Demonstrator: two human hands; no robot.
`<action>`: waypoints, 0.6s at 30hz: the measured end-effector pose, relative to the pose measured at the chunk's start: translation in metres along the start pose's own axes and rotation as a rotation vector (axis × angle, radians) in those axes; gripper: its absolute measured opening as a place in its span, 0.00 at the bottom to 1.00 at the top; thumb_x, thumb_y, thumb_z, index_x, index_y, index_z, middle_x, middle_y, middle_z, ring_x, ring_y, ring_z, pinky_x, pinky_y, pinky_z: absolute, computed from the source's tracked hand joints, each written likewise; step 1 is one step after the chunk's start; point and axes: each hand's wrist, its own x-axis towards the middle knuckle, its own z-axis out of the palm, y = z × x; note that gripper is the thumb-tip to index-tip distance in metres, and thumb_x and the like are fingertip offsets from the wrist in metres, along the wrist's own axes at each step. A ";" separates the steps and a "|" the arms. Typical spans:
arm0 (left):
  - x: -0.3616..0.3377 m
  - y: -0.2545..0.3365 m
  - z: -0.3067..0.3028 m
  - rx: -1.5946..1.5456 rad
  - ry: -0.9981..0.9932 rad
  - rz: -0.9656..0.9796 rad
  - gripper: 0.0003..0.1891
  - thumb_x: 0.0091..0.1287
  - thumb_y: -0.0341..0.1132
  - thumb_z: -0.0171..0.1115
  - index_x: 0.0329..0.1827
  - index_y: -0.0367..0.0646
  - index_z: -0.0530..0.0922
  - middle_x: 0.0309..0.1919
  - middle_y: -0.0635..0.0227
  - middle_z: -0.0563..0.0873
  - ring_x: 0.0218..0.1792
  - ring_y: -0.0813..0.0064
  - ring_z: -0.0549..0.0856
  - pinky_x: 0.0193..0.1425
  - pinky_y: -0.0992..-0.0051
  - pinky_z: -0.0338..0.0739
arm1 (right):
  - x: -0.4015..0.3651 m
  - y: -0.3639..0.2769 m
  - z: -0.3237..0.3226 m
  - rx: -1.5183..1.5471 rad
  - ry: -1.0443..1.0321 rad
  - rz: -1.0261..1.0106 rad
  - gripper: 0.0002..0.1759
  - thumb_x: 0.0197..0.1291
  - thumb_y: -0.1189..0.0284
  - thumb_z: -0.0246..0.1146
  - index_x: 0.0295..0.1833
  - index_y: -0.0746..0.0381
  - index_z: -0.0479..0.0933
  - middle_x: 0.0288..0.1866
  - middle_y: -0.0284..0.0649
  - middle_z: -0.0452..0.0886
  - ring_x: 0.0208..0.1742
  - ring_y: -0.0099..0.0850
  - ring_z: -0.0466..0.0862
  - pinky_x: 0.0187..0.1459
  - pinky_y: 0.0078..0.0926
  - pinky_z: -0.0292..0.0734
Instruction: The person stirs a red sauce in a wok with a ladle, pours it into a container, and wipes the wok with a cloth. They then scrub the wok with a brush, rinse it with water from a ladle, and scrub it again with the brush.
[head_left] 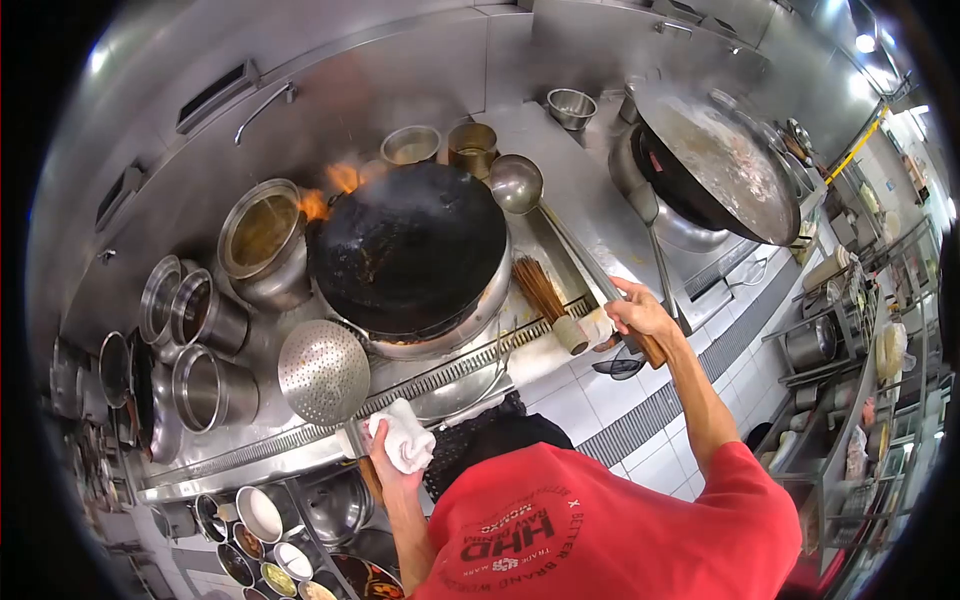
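Observation:
My right hand [640, 312] is closed round the handle of a long ladle [517, 185], whose bowl lies beside the rim of a black wok [410, 250]. The wok sits on the burner, its dark inside smoking, with flames [330, 192] at its far left edge. My left hand [396, 468] grips a folded white cloth [404, 436] at the stove's front edge. Against that hand runs the handle of a perforated skimmer [323, 373], its round head left of the wok; I cannot tell whether the fingers also hold this handle. A bamboo brush [543, 297] lies under the ladle handle.
At the right a second wok [720, 150] stands tilted with cloudy, frothy liquid, a spatula [658, 240] leaning by it. Left of the burner stand a pot of oil [264, 232] and several steel pots [208, 385]. Bowls of ingredients [260, 515] sit lower left; racks [840, 370] line the right.

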 end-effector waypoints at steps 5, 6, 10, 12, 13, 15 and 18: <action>0.012 -0.013 0.030 -0.103 -0.105 -0.007 0.23 0.62 0.48 0.59 0.54 0.40 0.73 0.38 0.59 0.82 0.35 0.63 0.83 0.31 0.65 0.81 | 0.028 0.010 -0.013 -0.324 0.213 -0.074 0.34 0.47 0.76 0.55 0.65 0.69 0.64 0.14 0.32 0.71 0.13 0.20 0.69 0.16 0.19 0.63; 0.017 -0.016 0.028 -0.119 -0.084 0.019 0.23 0.62 0.48 0.59 0.54 0.40 0.73 0.38 0.59 0.82 0.35 0.63 0.83 0.31 0.65 0.81 | 0.037 0.017 -0.013 -0.426 0.242 -0.132 0.36 0.46 0.76 0.55 0.66 0.69 0.62 0.13 0.31 0.70 0.12 0.20 0.68 0.15 0.21 0.63; 0.019 -0.024 0.054 -0.124 -0.009 0.037 0.24 0.61 0.48 0.59 0.54 0.42 0.73 0.40 0.60 0.82 0.38 0.61 0.82 0.36 0.62 0.79 | 0.061 0.068 -0.023 -0.680 0.339 -0.368 0.33 0.46 0.76 0.57 0.62 0.72 0.64 0.35 0.57 0.81 0.36 0.44 0.84 0.42 0.32 0.77; 0.021 -0.030 0.050 -0.162 0.020 0.019 0.23 0.61 0.48 0.59 0.54 0.42 0.73 0.41 0.60 0.82 0.39 0.61 0.82 0.36 0.61 0.79 | 0.057 0.080 -0.025 -0.687 0.324 -0.217 0.33 0.47 0.75 0.57 0.64 0.65 0.64 0.42 0.63 0.78 0.45 0.56 0.79 0.48 0.43 0.75; 0.020 -0.033 0.054 -0.180 0.020 0.029 0.23 0.61 0.47 0.59 0.54 0.42 0.73 0.41 0.61 0.81 0.39 0.62 0.82 0.37 0.62 0.79 | 0.054 0.086 -0.024 -0.684 0.315 -0.137 0.34 0.47 0.76 0.58 0.65 0.63 0.63 0.44 0.63 0.77 0.46 0.55 0.79 0.50 0.41 0.74; 0.023 -0.040 0.037 -0.158 0.060 0.012 0.23 0.61 0.47 0.59 0.54 0.42 0.73 0.41 0.60 0.81 0.39 0.61 0.81 0.37 0.64 0.79 | 0.050 0.099 -0.021 -0.755 0.268 -0.005 0.37 0.47 0.75 0.58 0.68 0.61 0.59 0.40 0.63 0.78 0.41 0.57 0.79 0.47 0.45 0.75; 0.026 -0.041 0.036 -0.143 0.119 -0.015 0.22 0.61 0.47 0.58 0.53 0.42 0.73 0.41 0.60 0.81 0.38 0.62 0.81 0.38 0.65 0.78 | 0.042 0.121 -0.011 -0.854 0.254 -0.102 0.40 0.47 0.75 0.57 0.70 0.60 0.55 0.33 0.63 0.78 0.33 0.59 0.79 0.42 0.50 0.74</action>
